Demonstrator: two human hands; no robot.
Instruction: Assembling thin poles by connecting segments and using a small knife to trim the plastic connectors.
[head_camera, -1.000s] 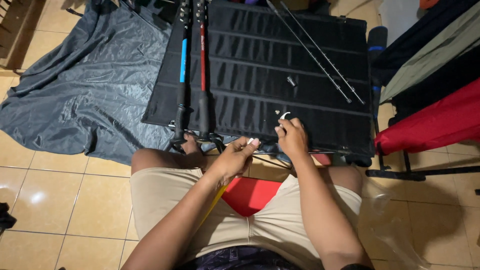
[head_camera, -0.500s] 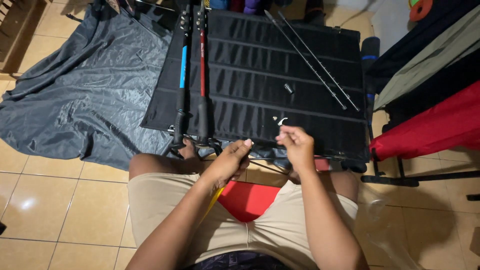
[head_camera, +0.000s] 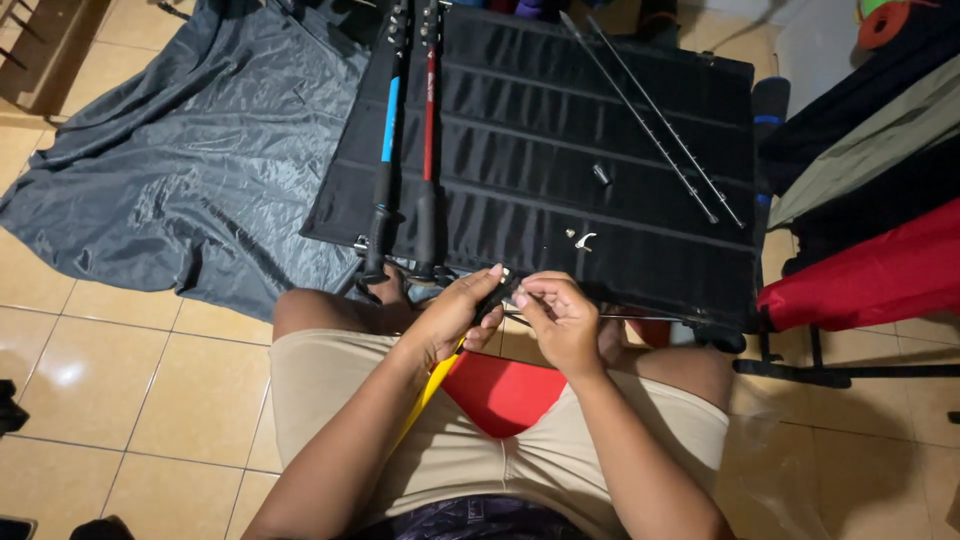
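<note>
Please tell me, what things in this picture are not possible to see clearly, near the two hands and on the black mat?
- Head view: the small dark piece between the left hand and the right hand is mostly covered by fingers; its kind is unclear.
- The small white part and small grey part on the black mat are too small to identify.
- The two poles are cut off by the top edge.

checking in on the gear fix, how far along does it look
Laid out: two trekking poles, two thin metal rods and small loose fittings on the black ribbed panel. In hand: left hand and right hand pinch a small black part with a yellow strap. Poles, rods and fittings lie untouched.
</note>
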